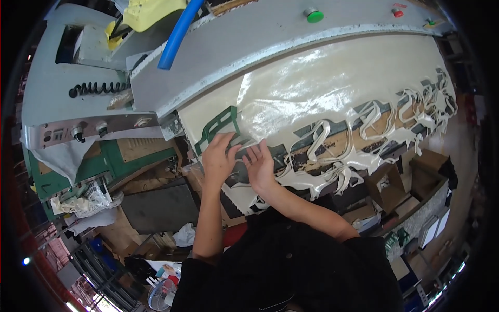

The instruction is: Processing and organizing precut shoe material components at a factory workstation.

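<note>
A green open-framed cutting die (235,118) stands on the left end of a glossy cream sheet (296,78). My left hand (218,158) is closed at the die's near edge, its fingers bent over the frame. Just to the right, my right hand (259,166) is open and palm up, its fingers loosely curved and nothing plainly held. A pale strip shows between the two hands; I cannot tell whether either touches it. Along the sheet's near side, cut-out gaps leave a web of cream scrap (358,158) hanging over the table edge.
A grey press beam (208,62) with a green button (314,15) and a red button (397,13) spans the far side. A blue tube (179,36) hangs over it. A control panel (93,130) is at left; a cardboard box (387,184) stands at right.
</note>
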Demonstrator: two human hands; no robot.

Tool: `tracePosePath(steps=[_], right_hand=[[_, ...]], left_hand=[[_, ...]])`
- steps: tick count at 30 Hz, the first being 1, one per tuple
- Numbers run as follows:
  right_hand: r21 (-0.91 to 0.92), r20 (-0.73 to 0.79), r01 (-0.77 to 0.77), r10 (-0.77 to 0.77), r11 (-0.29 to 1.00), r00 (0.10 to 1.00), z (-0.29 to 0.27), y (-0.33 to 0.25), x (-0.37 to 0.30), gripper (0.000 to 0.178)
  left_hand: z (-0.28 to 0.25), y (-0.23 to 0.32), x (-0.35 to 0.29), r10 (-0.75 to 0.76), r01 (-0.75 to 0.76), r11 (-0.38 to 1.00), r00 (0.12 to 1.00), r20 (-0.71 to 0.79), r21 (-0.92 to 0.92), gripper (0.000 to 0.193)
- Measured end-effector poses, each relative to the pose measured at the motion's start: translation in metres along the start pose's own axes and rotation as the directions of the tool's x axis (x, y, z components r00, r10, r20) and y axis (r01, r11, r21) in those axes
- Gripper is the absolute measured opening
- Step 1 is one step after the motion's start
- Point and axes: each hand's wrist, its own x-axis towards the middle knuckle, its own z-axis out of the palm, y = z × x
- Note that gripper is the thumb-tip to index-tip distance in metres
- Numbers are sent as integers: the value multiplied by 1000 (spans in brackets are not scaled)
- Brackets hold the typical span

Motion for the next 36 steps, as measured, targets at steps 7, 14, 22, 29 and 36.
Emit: tracePosePath(steps=[7, 14, 22, 29, 36], right_hand=[[-10, -202, 50, -51, 999, 978, 13, 26, 3, 110], [0, -186, 102, -100, 995, 977, 27, 28, 30, 85], [-319, -322, -54, -55, 946, 945, 52, 25, 18, 70], [-694, -193, 116, -339, 711, 921, 21, 18, 27, 62], [-640, 757, 611, -245, -467, 606, -37, -43, 29, 43]], left_hand=[[-12, -16, -6, 16, -18, 995, 999, -28, -94, 32], [-13, -14, -7, -22, 18, 988, 999, -27, -153, 33], [-21, -21, -6, -22, 11, 985, 998, -63, -174, 33], [-15, -21, 2, 54, -63, 982, 997, -58, -175, 33], [-10, -22, 0, 62, -64, 995, 997, -37, -78, 33]])
